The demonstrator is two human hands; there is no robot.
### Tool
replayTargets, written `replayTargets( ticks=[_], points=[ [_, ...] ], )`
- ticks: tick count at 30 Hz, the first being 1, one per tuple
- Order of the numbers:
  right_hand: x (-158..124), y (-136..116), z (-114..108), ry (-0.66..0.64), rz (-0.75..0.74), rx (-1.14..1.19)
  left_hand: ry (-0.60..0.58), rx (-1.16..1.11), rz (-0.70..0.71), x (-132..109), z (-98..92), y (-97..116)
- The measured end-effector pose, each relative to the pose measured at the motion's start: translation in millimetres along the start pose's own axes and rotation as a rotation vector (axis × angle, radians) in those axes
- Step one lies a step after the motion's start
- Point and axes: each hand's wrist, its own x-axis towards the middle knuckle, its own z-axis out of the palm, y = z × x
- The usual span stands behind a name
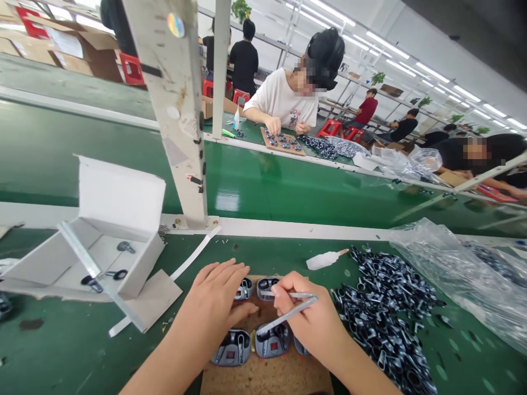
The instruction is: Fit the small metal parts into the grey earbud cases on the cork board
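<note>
My right hand (pixel 307 312) is closed around silvery V-shaped tweezers (pixel 294 314). Their lower arm reaches the rim of a grey oval part (pixel 272 341) with a small red square in it; the upper arm crosses a grey part (pixel 267 285) behind. My left hand (pixel 220 296), fingers stretched out, rests over the left side of a brown board (pixel 267 376), partly covering another grey part (pixel 246 289). Nearer to me, a grey oval part (pixel 233 348) shows a small metal loop inside. One more part is partly hidden beneath my right hand.
Right of the board lies a heap of dark shiny pieces (pixel 382 312), beside a clear plastic bag (pixel 461 269). A white glue bottle (pixel 325 260) lies behind. At left, an open white box (pixel 119 197) has a metal bar (pixel 99 274) across it. A co-worker (pixel 284 99) sits opposite.
</note>
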Motion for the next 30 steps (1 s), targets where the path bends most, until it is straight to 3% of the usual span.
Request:
replayTargets(
  ticks=[8,14,17,23,28,30],
  points=[
    [4.3,-0.4,24.8,-0.048,-0.025,-0.015,-0.042,-0.062,-0.071,-1.3,2.2,7.7],
    [4.3,-0.2,29.3,0.039,-0.116,-0.089,-0.05,-0.122,-0.117,-3.7,3.4,10.9],
    [-1.7,-7.4,11.8,0.135,-0.107,-0.06,-0.047,-0.123,-0.131,-3.6,3.8,12.2],
    [-28.2,-23.0,-39.9,0.406,0.052,0.031,-0.025,-0.081,-0.087,-5.1,4.1,10.9],
    [-79.4,-1.7,-73.6,0.499,0.224,0.022,0.019,-0.018,-0.003,-3.9,5.2,7.1],
    [-104.8,12.9,-83.3,0.478,0.312,0.03,0.057,0.011,0.036,-3.5,2.1,6.4]
  ],
)
